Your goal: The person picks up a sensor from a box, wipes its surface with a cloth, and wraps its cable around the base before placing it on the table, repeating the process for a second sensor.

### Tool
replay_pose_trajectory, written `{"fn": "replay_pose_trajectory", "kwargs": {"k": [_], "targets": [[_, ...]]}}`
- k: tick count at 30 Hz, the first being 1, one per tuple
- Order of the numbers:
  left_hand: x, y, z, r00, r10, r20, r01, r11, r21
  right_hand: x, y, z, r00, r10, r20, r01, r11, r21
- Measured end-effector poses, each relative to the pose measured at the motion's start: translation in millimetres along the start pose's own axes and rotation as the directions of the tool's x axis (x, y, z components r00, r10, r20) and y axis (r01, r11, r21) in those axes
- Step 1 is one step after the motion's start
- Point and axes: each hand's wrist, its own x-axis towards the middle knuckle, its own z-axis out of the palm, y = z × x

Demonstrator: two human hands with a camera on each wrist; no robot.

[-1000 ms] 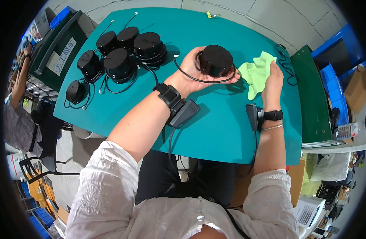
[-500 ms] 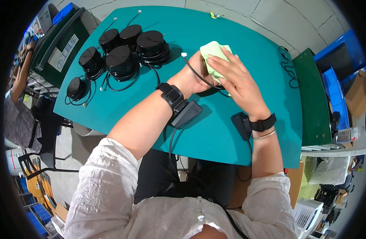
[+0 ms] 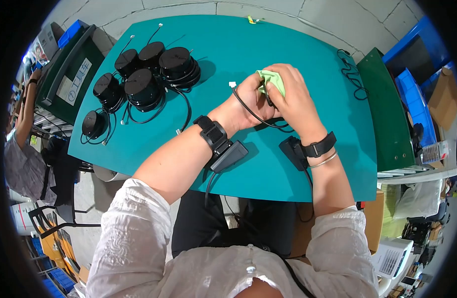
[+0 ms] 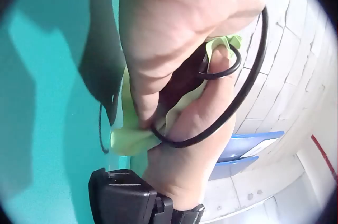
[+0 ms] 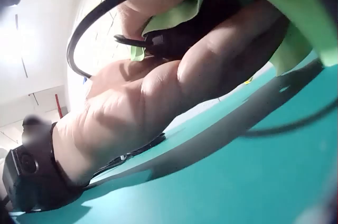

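Observation:
My left hand (image 3: 241,107) grips a round black device (image 4: 182,81) above the table, its fingers curled around the side. Over the device my right hand (image 3: 294,99) is wrapped, holding a light green cloth (image 3: 274,82) against it, with the thumb on the near side. Between the two hands most of the device is hidden in the head view; its dark side shows in both wrist views. A black cable (image 3: 249,108) loops out past the left palm and ends in a white connector (image 3: 232,84). Folds of cloth (image 5: 296,49) hang beyond the left fingers in the right wrist view.
Several similar black devices (image 3: 140,89) with coiled cables stand on the left of the green table (image 3: 189,159). A thin black cord (image 3: 355,77) lies near the right edge. Green cabinets (image 3: 382,114) and blue bins (image 3: 416,109) flank the table; another person (image 3: 27,164) is at far left.
My right hand has brought the cloth from the right onto the device, and its fingers have since wrapped over the far side. My left hand keeps its hold on the device.

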Motion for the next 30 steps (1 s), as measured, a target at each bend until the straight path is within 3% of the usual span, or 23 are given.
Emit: {"fn": "replay_pose_trajectory", "kwargs": {"k": [1, 3, 10, 12, 16, 19, 21, 22, 23, 25, 28, 30], "targets": [[0, -1, 0, 1.0, -0.001, 0.0, 0.001, 1.0, 0.001, 0, 1, 0, 1.0, 0.001, -0.002, -0.001, 1.0, 0.0], [0, -4, 1, 0.99, 0.035, 0.139, -0.034, 0.999, -0.011, 0, 2, 0, 0.997, 0.075, -0.028, -0.073, 0.994, 0.075], [4, -6, -1, 0.996, 0.012, 0.09, -0.027, 0.986, 0.167, -3, 12, 1, 0.961, 0.27, -0.054, -0.25, 0.938, 0.241], [8, -8, -10, 0.993, 0.001, 0.121, -0.035, 0.959, 0.28, -5, 19, 2, 0.911, 0.412, 0.001, -0.371, 0.821, 0.434], [8, -8, -12, 0.992, 0.001, 0.124, -0.035, 0.962, 0.27, -5, 23, 3, 0.913, 0.405, 0.035, -0.352, 0.745, 0.566], [9, -7, -13, 0.998, 0.013, 0.063, -0.029, 0.967, 0.255, -7, 27, 5, 0.894, 0.443, 0.065, -0.387, 0.691, 0.611], [11, -4, -23, 0.987, -0.02, 0.162, 0.011, 0.998, 0.057, -7, 30, 7, 0.904, 0.415, 0.099, -0.385, 0.691, 0.612], [13, -1, -28, 0.96, -0.006, 0.279, 0.014, 1.0, -0.025, -7, 30, 6, 0.904, 0.415, 0.1, -0.385, 0.691, 0.612], [14, -2, -32, 0.961, -0.006, 0.278, 0.014, 1.0, -0.025, -8, 31, 6, 0.917, 0.39, 0.082, -0.363, 0.732, 0.576], [7, 3, -23, 0.99, 0.004, 0.138, 0.005, 0.998, -0.06, -8, 32, 6, 0.93, 0.361, 0.069, -0.339, 0.77, 0.54], [3, 7, -17, 0.996, 0.058, 0.074, -0.049, 0.992, -0.116, -11, 32, 6, 0.894, 0.441, 0.081, -0.42, 0.76, 0.497], [2, 9, -16, 0.996, 0.083, 0.043, -0.076, 0.987, -0.141, -11, 28, 6, 0.837, 0.503, 0.218, -0.522, 0.612, 0.594]]}}
